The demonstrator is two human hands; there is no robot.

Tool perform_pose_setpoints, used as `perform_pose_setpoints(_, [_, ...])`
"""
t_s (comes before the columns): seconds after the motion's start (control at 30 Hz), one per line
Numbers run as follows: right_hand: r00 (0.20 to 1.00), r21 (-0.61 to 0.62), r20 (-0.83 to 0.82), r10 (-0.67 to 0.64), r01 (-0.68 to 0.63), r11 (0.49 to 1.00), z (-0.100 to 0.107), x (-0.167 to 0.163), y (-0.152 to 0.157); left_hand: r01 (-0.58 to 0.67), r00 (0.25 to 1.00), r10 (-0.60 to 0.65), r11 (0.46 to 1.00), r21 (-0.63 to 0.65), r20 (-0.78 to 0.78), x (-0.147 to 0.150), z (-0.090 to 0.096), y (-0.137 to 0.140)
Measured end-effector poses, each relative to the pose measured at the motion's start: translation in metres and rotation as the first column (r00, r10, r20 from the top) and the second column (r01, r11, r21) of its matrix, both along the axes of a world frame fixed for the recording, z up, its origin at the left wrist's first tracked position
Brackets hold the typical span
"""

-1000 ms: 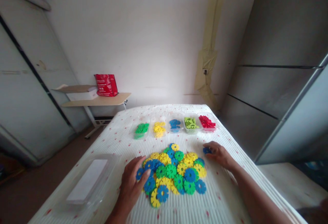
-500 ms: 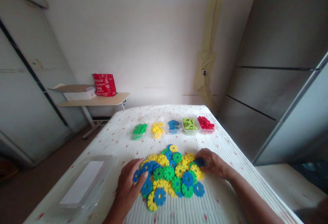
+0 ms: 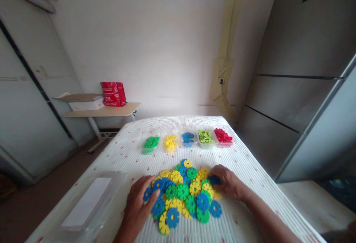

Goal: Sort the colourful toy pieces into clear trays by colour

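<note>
A heap of notched plastic discs in blue, green and yellow lies on the table between my hands. My left hand rests at the heap's left edge, thumb and fingers apart, touching the blue discs there. At the right edge, my right hand has its fingers closed round a dark blue disc, part of which they hide. Other discs overlap one another in several layers, and a blue disc lies at the near right corner of the heap.
Behind the heap stands a row of clear tubs with green pieces, yellow pieces, blue pieces, lime pieces and red pieces. A clear plastic lid with a white label lies left. A refrigerator stands right.
My right hand has shifted slightly left toward the heap, along with the blue disc. The left hand stays nearly in place. The whole view has tilted up a little.
</note>
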State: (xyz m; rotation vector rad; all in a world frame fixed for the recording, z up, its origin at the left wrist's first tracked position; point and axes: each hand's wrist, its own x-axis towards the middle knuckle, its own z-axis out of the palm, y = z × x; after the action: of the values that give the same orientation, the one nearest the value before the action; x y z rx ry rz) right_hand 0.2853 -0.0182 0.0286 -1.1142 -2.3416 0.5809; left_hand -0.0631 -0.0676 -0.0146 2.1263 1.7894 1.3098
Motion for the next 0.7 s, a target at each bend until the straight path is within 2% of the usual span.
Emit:
perform_pose_setpoints(0.13, [0.996, -0.034, -0.078, -0.049, 0.046, 0.998, -0.001, 0.003, 0.001, 0.000, 1.000, 0.000, 1.000, 0.003, 0.000, -0.001, -0.002, 0.000])
perform_pose_setpoints(0.3, [0.928, -0.234, -0.300, -0.220, 0.152, 0.960, 0.001, 0.013, 0.005, 0.005, 1.000, -0.005, 1.000, 0.007, 0.005, -0.002, -0.004, 0.001])
perform_pose_setpoints(0.47, [0.802, -0.396, -0.517, -0.299, 0.086, 0.914, 0.001, 0.017, 0.007, 0.007, 1.000, -0.007, 1.000, -0.007, 0.022, -0.001, -0.003, 0.001])
perform_pose_setpoints(0.57, [0.735, -0.410, -0.593, -0.329, 0.075, 0.909, -0.003, 0.018, 0.009, -0.006, 1.000, 0.006, 1.000, -0.012, 0.029, 0.000, -0.003, 0.001])
perform_pose_setpoints(0.7, [0.706, -0.424, -0.627, -0.330, 0.046, 0.905, -0.007, 0.020, 0.010, -0.007, 1.000, 0.007, 1.000, -0.004, 0.027, 0.000, -0.003, 0.001])
